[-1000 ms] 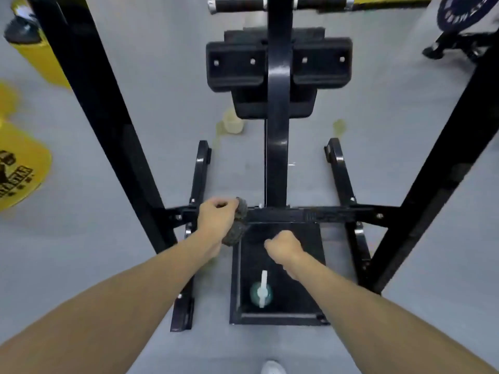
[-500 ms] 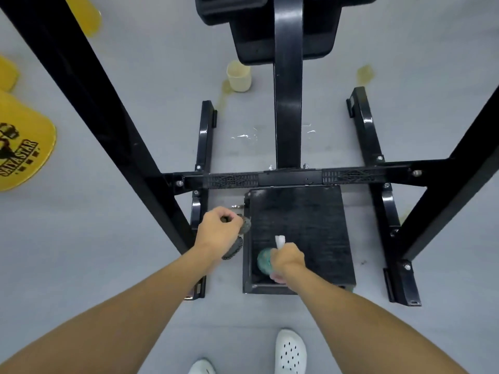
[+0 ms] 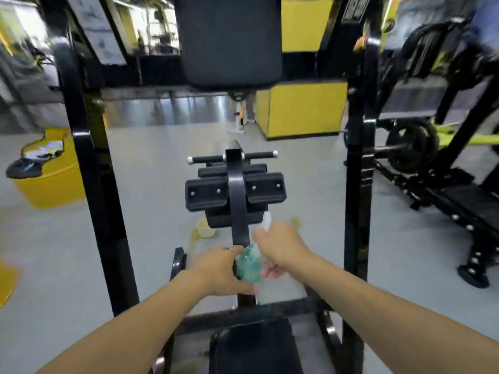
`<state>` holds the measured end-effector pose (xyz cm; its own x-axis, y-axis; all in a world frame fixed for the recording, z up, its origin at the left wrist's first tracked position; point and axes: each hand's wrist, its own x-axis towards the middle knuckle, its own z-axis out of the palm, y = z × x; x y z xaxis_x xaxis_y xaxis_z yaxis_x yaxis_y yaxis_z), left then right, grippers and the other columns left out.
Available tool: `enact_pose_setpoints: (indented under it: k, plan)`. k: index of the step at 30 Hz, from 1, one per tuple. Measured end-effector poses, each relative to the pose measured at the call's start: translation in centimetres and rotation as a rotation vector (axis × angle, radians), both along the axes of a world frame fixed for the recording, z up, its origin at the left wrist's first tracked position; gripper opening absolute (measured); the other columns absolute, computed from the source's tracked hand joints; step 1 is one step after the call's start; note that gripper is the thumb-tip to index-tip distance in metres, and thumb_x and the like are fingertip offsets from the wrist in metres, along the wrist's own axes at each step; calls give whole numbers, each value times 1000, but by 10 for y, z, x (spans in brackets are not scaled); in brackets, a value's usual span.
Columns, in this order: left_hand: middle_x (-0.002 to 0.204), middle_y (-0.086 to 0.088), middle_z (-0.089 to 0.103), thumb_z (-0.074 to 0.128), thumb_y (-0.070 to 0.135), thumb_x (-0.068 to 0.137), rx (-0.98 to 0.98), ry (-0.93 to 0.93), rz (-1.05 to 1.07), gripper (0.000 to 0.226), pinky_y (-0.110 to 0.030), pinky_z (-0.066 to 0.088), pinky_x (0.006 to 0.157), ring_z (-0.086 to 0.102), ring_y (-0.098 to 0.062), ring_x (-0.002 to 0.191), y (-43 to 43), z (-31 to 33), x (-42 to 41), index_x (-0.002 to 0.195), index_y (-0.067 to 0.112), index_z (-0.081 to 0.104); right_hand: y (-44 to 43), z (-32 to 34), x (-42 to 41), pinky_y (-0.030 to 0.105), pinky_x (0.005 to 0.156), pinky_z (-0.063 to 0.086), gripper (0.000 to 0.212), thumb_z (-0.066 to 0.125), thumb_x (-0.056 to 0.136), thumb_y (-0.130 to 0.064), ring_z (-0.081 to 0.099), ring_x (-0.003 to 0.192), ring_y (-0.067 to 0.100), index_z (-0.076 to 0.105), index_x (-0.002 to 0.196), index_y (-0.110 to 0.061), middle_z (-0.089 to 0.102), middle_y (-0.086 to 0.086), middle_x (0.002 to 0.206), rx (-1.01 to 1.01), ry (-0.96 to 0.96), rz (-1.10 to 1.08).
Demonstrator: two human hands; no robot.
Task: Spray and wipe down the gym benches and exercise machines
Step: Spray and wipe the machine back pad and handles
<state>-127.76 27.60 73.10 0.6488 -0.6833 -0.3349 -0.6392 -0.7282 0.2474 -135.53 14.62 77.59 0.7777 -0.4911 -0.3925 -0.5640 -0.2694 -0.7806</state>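
My right hand grips a teal spray bottle by its neck, and the white nozzle sticks up above my knuckles. My left hand is curled right beside the bottle's left side; only a dark sliver of the grey cloth shows in its grasp. Both hands hover in front of the black machine's central post. Behind the post are its black pads and a large back pad hangs higher up. The foot plate lies below my arms.
Black uprights flank my arms. A yellow bin stands at the left, a yellow box beyond, another machine at the right. A small cup sits on the grey floor.
My right hand took the spray bottle off the foot plate and lifted it up to the post. My left hand with the cloth came in beside it. My view tilted upward.
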Motion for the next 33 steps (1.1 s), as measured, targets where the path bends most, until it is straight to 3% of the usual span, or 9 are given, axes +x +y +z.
enact_pose_setpoints:
  k: [5, 8, 12, 15, 17, 20, 22, 26, 33]
  plan:
    - [106, 12, 49, 51, 93, 52, -237, -220, -36, 84, -41, 47, 92, 48, -19, 106, -15, 126, -31, 123, 49, 48, 4, 162, -52, 21, 41, 39, 27, 44, 94, -28, 52, 39, 19, 56, 87, -5, 57, 12, 62, -147, -178, -27]
    - [94, 15, 62, 64, 86, 51, -467, -131, -75, 64, -36, 54, 82, 60, -9, 88, -20, 205, -52, 95, 40, 59, 12, 229, -90, 27, 58, 47, 29, 57, 91, -47, 59, 72, 16, 55, 98, -18, 59, 1, 88, -309, -319, -15]
    - [87, 21, 60, 83, 58, 69, -615, 0, -296, 41, -11, 47, 66, 57, 8, 76, -17, 305, -98, 88, 51, 46, 22, 285, -129, 37, 96, 45, 59, 69, 84, -50, 46, 111, 20, 42, 127, -19, 40, 0, 118, -642, -515, -96]
    - [91, 14, 72, 83, 56, 63, -663, 33, -392, 38, -30, 58, 77, 69, -4, 82, -24, 361, -122, 93, 44, 63, 28, 327, -147, 27, 83, 47, 37, 63, 89, -33, 54, 95, 14, 49, 120, -17, 52, -2, 106, -609, -760, -237]
    - [81, 13, 72, 79, 65, 62, -657, 34, -435, 41, -30, 53, 67, 65, -6, 68, -27, 387, -131, 91, 38, 68, 25, 356, -156, 25, 64, 43, 15, 59, 87, -23, 51, 73, 12, 51, 99, -19, 55, -3, 83, -632, -798, -328]
    - [65, 9, 55, 64, 85, 66, -652, -9, -492, 70, -28, 34, 56, 44, -9, 54, -30, 416, -141, 94, 21, 70, 11, 390, -165, 33, 60, 41, 9, 55, 81, -21, 46, 63, 19, 49, 86, -20, 48, 1, 70, -576, -810, -422]
    - [67, 3, 45, 49, 94, 62, -679, -81, -475, 87, -29, 29, 58, 38, -13, 58, -28, 428, -143, 89, 13, 66, -2, 403, -170, 31, 57, 34, 18, 56, 84, -17, 37, 59, 18, 41, 75, -22, 40, 1, 67, -562, -802, -476]
    - [68, 1, 42, 44, 85, 78, -703, -136, -452, 65, -30, 31, 62, 41, -14, 62, -24, 432, -139, 72, 22, 58, -20, 415, -173, 31, 53, 29, 25, 55, 82, -21, 33, 53, 18, 36, 65, -17, 39, 1, 61, -632, -734, -525]
    - [66, 4, 44, 42, 65, 96, -698, -201, -402, 64, -29, 36, 60, 43, -14, 59, -15, 424, -128, 102, 6, 65, -25, 410, -183, 31, 56, 30, 27, 57, 84, -27, 35, 59, 19, 37, 69, -15, 41, 2, 66, -646, -686, -534]
